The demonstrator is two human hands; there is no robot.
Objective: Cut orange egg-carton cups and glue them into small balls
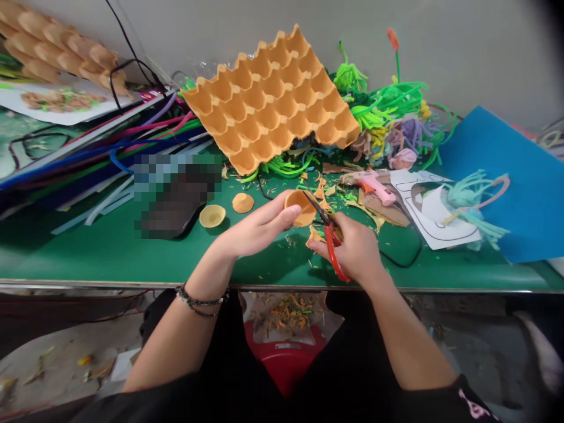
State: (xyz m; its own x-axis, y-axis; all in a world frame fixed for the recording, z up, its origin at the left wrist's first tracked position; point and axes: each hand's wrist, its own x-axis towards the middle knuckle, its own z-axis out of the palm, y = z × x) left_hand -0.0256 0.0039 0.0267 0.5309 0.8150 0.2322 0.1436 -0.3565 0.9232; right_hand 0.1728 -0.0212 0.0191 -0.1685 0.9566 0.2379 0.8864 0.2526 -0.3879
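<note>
Green worktop [110, 252], below egg tray [271, 97]: left hand [255, 229] pinches orange cup [301, 207], right hand [355, 249] clenches scissors [328, 232] at its rim; blades near fingertips, slip risks a nick.

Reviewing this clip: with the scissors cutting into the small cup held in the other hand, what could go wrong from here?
1. The scissors in the right hand have their blades at the orange cup, close to the left hand fingers gripping it; a slip might nick them.
2. Trimmings already litter the green table; more may fall off its front edge.
3. The glue gun lies nearby with its cord beside the right hand, which might snag it.
</note>
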